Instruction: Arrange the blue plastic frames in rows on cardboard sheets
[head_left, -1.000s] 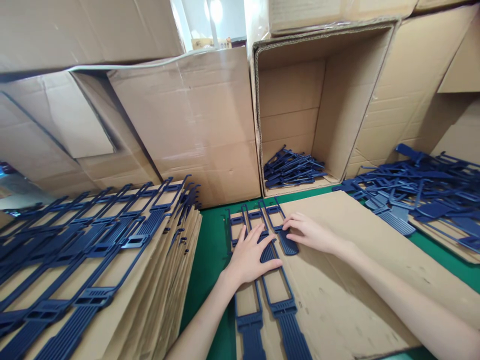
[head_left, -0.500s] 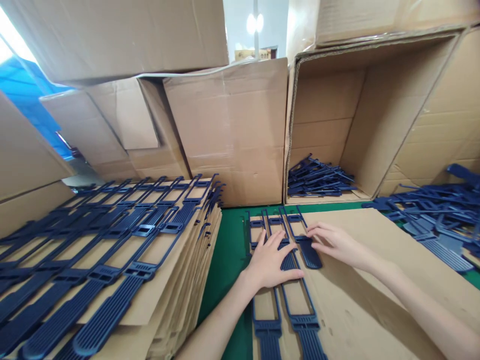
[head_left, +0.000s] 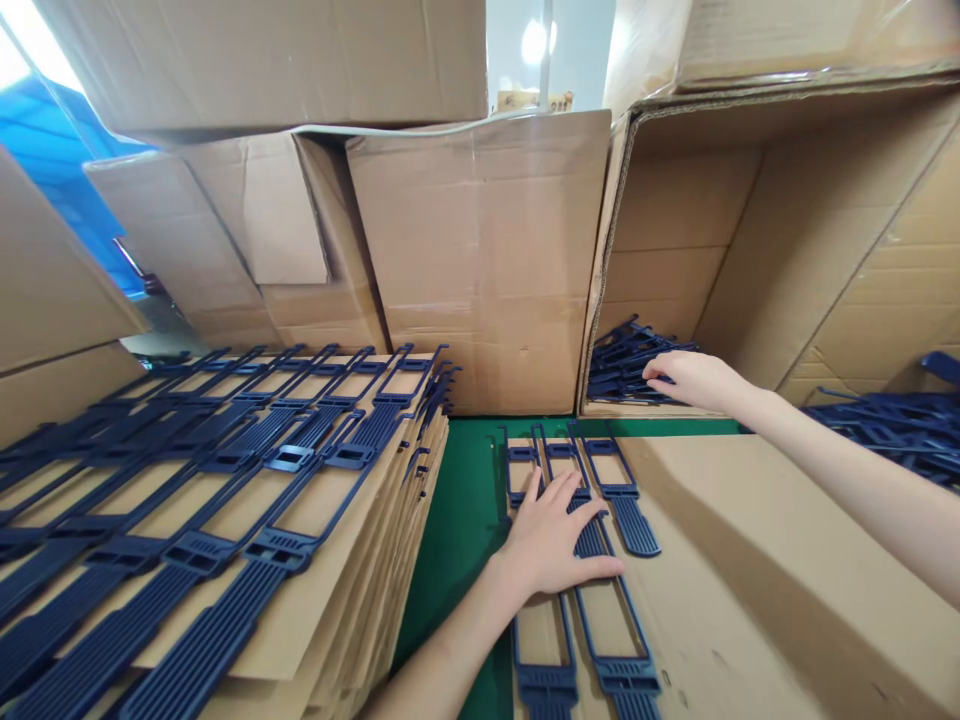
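Blue frames lie on the cardboard sheet, along its left edge, their hooked ends at its far edge near the far left corner. The left hand rests across them, palm down, fingers spread apart, with the thumb pointing right. Just right of that hand, a short frame lies ribbed end nearest, clear of the fingers.

The right hand is at the mouth of the open box, over the right side of the pile inside, its fingers bent; whether they grip or touch a piece I cannot tell. Left of the sheet, across a strip of green tabletop, stands a stack of cardboard topped with more frames. A heap of blue parts sits beyond the sheet, on the right.
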